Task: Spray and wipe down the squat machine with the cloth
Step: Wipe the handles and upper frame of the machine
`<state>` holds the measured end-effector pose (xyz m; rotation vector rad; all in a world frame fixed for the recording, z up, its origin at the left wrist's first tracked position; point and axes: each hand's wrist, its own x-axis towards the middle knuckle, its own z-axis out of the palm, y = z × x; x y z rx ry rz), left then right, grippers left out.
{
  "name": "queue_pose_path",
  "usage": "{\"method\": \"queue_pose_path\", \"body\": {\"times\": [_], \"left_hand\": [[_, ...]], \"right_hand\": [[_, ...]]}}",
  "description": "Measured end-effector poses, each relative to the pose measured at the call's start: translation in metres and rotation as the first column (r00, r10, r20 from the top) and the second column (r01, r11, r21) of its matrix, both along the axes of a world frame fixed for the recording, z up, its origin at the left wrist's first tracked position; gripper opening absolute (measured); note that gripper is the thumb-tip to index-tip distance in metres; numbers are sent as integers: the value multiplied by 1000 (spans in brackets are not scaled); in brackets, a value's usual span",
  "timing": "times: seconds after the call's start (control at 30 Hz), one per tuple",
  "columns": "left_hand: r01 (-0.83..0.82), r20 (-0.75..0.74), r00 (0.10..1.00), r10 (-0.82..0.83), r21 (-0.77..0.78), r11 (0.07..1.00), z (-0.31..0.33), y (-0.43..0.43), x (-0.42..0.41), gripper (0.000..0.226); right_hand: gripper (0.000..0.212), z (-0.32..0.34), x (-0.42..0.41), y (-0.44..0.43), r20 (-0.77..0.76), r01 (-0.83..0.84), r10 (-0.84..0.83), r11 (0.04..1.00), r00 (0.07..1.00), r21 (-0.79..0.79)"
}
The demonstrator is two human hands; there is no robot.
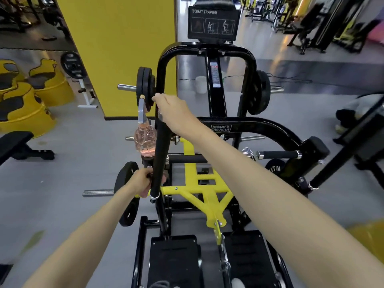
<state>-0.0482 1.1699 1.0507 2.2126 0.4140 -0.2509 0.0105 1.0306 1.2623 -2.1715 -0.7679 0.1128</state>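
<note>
The black and yellow squat machine (226, 129) fills the middle of the view, with a "SQUAT TRAINER" sign (214, 22) on top. My right hand (173, 111) is closed around the upper end of its left black handle bar (159, 154), beside a chrome collar. My left hand (141, 181) is lower down, just left of the same bar, gripping the dark end of a clear pink spray bottle (145, 140). The bottle's grey neck points up and away. No cloth shows clearly; anything under my right palm is hidden.
Black weight plates (259, 92) hang on both sides of the machine, and another plate (127, 194) sits low on the left. Two black footplates (174, 262) lie below me. Yellow barrels (22, 104) and a bench (14, 144) stand left, with a yellow pillar (128, 48) behind.
</note>
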Motion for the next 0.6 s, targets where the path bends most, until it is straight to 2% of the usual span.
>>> {"method": "queue_pose_path", "body": {"times": [0.1,0.17,0.27,0.37,0.4,0.43,0.5,0.6], "left_hand": [[14,-67,998,-10,51,999,-29,14,4,38],[56,-127,991,-45,87,995,-45,23,7,41],[63,-185,982,-32,169,984,-55,25,8,22],[31,-150,989,11,276,961,-51,20,4,6],[-7,-137,990,41,239,971,-61,21,5,4],[-69,-136,987,87,132,989,-71,24,7,7],[-150,-171,976,138,-60,987,-102,36,16,22],[-165,-168,977,130,-212,963,-102,36,23,27]], "right_hand": [[42,0,0,0,-13,18,-18,1000,1000,18],[43,0,0,1,-25,26,-25,999,999,30],[43,0,0,2,-45,36,-34,999,998,39],[43,0,1,4,-56,43,-41,999,998,34],[44,0,2,4,-70,47,-45,998,997,35],[45,0,2,5,-82,53,-50,998,995,40],[46,-1,5,5,-105,56,-52,998,993,40],[46,0,4,5,-129,55,-47,997,991,53]]}}
